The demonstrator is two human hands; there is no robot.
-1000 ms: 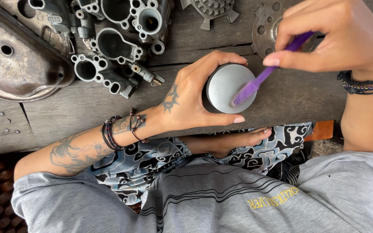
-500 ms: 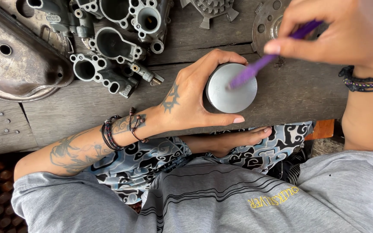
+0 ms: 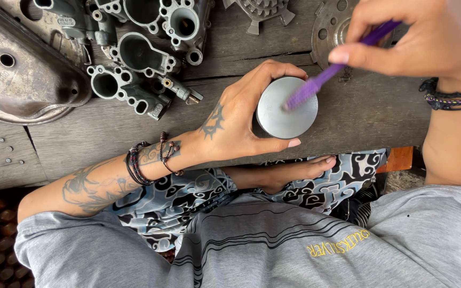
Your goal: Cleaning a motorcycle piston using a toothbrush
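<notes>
My left hand (image 3: 236,117) grips a round grey metal cylinder (image 3: 284,114), flat top facing up, over the wooden bench (image 3: 358,114). My right hand (image 3: 428,34) holds a purple toothbrush (image 3: 329,74) by its handle. The brush head rests on the upper right of the cylinder's flat face. Beaded bracelets sit on both wrists.
Grey metal engine parts lie on the bench: a carburettor body (image 3: 134,80) and further castings (image 3: 161,21) at upper left, a curved metal cover (image 3: 17,69) at far left, a round toothed plate (image 3: 329,26) at the top. My patterned trousers and bare foot (image 3: 300,170) are below the bench.
The purple brush has moved back and forth across the cylinder's top, now sitting nearer its upper right. My left hand has kept the cylinder in place.
</notes>
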